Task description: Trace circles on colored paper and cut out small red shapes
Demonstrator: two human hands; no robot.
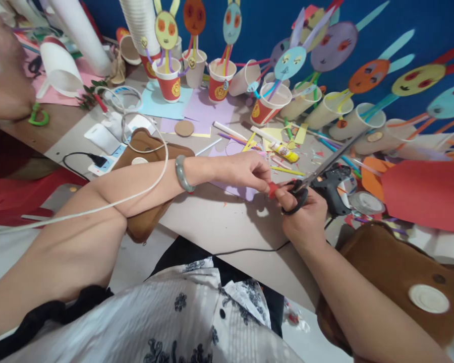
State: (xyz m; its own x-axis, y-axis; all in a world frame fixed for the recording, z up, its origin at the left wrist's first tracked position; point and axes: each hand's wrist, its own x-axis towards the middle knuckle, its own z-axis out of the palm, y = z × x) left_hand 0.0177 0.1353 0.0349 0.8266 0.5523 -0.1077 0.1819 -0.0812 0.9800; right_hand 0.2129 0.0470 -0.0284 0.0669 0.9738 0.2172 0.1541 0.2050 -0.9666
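Observation:
A small red paper piece (273, 190) is pinched between the fingertips of my left hand (249, 171), over the near part of the table. My right hand (306, 209) has its fingers in the black handles of a pair of scissors (325, 164), whose blades point away to the upper right. The thumb and fingertip of that hand also touch the red paper. Beyond my hands lie purple paper (227, 189), a yellow glue stick (285, 152) and coloured scraps. A black glue gun (333, 189) sits just right of the scissors.
Paper cups (168, 83) with paper rabbit faces line the back along a blue wall. Brown cushions (393, 272) lie at right and left. A white cable crosses my left arm near a power strip (113, 156). Another person's arm (7, 75) is at the far left. Red paper (427, 194) lies right.

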